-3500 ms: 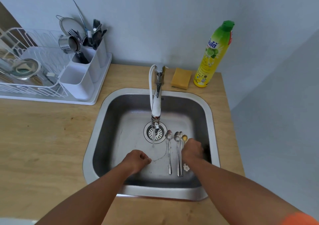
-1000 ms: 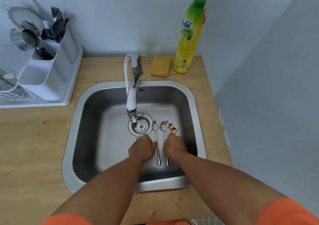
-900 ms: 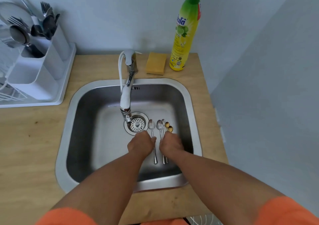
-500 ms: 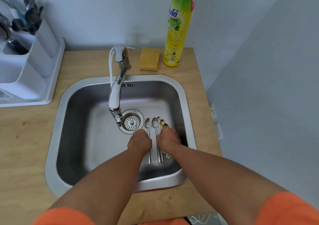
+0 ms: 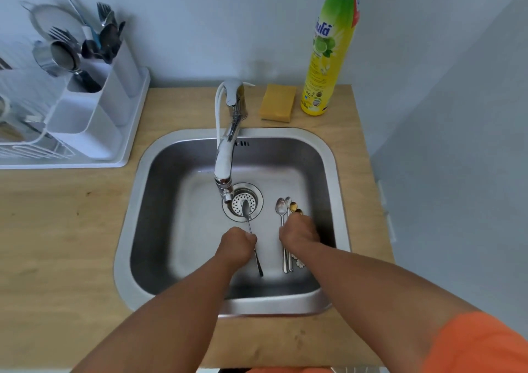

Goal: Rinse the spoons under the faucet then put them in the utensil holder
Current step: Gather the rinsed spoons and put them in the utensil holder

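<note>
My left hand (image 5: 235,245) is closed around the handle of a silver spoon (image 5: 247,211), whose bowl sits over the drain strainer (image 5: 243,202) just below the faucet spout (image 5: 225,169). No water stream is visible. My right hand (image 5: 298,234) rests fisted on several spoons (image 5: 281,209) lying side by side on the sink floor, silver and gold ones; whether it grips them is unclear. The white utensil holder (image 5: 94,115) stands at the back left on the drying rack tray, with forks and other utensils in its rear compartments.
The steel sink (image 5: 137,229) is set in a wooden counter (image 5: 57,244). A yellow sponge (image 5: 278,102) and a yellow-green dish soap bottle (image 5: 328,52) stand behind the sink. A white drying rack (image 5: 17,132) is at the far left. A grey wall runs along the right.
My left hand has taken one silver spoon from the row and moved it left, its bowl now over the drain under the faucet. My right hand stays on the other spoons.
</note>
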Available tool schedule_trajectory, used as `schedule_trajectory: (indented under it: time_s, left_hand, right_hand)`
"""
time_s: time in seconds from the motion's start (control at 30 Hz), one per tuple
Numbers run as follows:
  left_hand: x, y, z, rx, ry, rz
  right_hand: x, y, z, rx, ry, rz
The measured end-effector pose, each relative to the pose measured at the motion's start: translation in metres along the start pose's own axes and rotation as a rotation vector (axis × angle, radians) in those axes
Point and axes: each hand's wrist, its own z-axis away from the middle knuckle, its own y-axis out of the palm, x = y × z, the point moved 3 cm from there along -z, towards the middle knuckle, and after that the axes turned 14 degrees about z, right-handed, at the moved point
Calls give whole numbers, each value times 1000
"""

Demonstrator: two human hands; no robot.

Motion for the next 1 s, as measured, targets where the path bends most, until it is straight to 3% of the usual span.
schedule_trajectory:
  time_s: [0.3,0.5,0.87,1.0]
  left_hand:
    - [-5,-85,11,-251,87,322]
    - [-33,-153,31,-465,279,314]
    - [-120,-306,80,-794,729,402]
    - [-129,-355,77,-927,778,322]
  right_hand:
    - [13,11,11,126,-83,26]
    - [33,12,28,171,-210,7]
    - [84,-1,83,-8,-655,22]
    - [103,-8,101,-61,-730,-32]
